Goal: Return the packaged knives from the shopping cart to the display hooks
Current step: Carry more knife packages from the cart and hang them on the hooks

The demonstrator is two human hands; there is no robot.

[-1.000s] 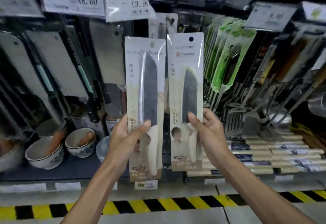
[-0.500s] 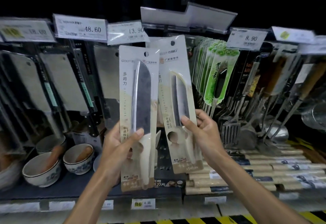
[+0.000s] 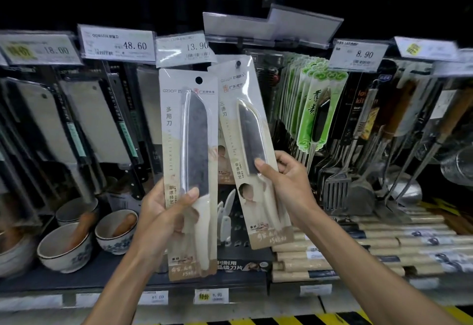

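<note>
Two packaged knives are held up in front of the display wall. My left hand (image 3: 167,217) grips the lower half of the larger packaged knife (image 3: 188,130), a beige card with a dark blade and cream handle, held upright. My right hand (image 3: 289,183) grips the smaller packaged knife (image 3: 245,109), tilted with its top leaning left. Its hang hole sits just below the 13.90 price tag (image 3: 183,51). The hook behind that tag is hidden. The shopping cart is out of view.
Packaged cleavers (image 3: 76,119) hang at the left. Green-carded utensils (image 3: 313,109) and metal spatulas (image 3: 335,191) hang at the right. Ceramic mortars with pestles (image 3: 64,250) stand on the lower shelf at left, boxed rolls (image 3: 371,242) at right. A yellow-black floor stripe (image 3: 332,321) runs below.
Both packages have risen toward the price tags as the view tilted up. The right-hand package has tipped further left, its top now close under the 13.90 tag.
</note>
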